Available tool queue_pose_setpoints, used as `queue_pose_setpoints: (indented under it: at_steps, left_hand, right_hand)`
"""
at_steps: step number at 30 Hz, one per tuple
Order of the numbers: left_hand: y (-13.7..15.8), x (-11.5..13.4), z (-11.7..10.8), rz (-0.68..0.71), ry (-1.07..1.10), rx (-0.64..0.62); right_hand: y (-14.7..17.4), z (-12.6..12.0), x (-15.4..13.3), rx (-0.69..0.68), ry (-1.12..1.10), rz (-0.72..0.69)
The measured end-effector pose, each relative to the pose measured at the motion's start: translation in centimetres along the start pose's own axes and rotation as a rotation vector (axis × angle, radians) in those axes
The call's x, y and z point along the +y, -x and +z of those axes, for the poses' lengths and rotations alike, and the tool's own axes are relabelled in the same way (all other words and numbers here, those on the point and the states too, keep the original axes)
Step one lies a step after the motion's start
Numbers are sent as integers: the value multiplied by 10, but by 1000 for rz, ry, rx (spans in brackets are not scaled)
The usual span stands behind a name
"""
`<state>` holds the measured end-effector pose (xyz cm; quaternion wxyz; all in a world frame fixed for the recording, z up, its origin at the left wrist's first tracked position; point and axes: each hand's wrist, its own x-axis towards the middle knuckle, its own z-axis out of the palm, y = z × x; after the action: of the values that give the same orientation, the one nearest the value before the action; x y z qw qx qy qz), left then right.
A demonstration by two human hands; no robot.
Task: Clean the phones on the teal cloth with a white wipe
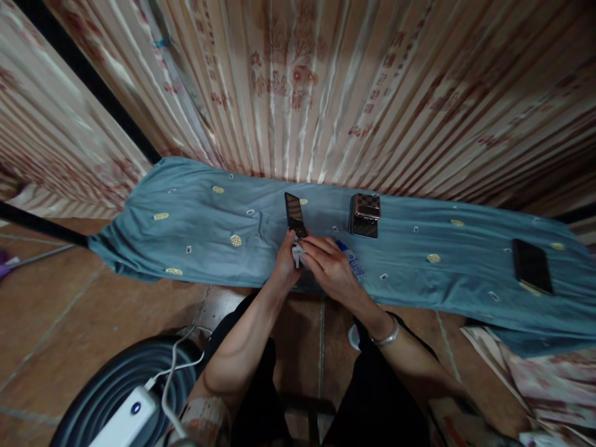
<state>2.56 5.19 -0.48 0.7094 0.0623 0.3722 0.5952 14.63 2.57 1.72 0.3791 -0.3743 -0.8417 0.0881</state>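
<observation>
My left hand (285, 262) is closed around the lower end of a dark flip phone (295, 213), which is unfolded with its upper half tilted up. A crumpled pale wipe (297, 254) is bunched at the phone's lower end, between my two hands. The fingers of my right hand (331, 266) are pinched together on this wipe, against the phone. Just beyond my right hand lies a blue and clear plastic packet (354, 261), partly hidden by the hand. My fingers cover the lower part of the phone.
A blue cloth (209, 217) with a pineapple print covers the long narrow surface. On it, right of my hands, sits a chequered folding case or phone (367, 205) with dark glossy panels. Farther right lies a black tablet-like slab (532, 266). A white power bank (125, 417) with a cable is at lower left.
</observation>
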Motion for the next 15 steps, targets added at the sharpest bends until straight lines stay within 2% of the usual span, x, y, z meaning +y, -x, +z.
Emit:
queue_pose_setpoints:
  at_steps: [3, 7, 11, 15]
  left_hand:
    - [0, 0, -2, 28, -35, -3]
    - [4, 0, 0, -12, -97, -39]
    - [11, 0, 4, -55, -117, -72]
    - [18, -2, 6, -34, -110, -15]
  right_hand:
    - [3, 3, 4, -7, -17, 44]
    - [6, 9, 6, -2, -29, 69]
    - [4, 10, 10, 0, 35, -7]
    - [2, 6, 18, -15, 147, -41]
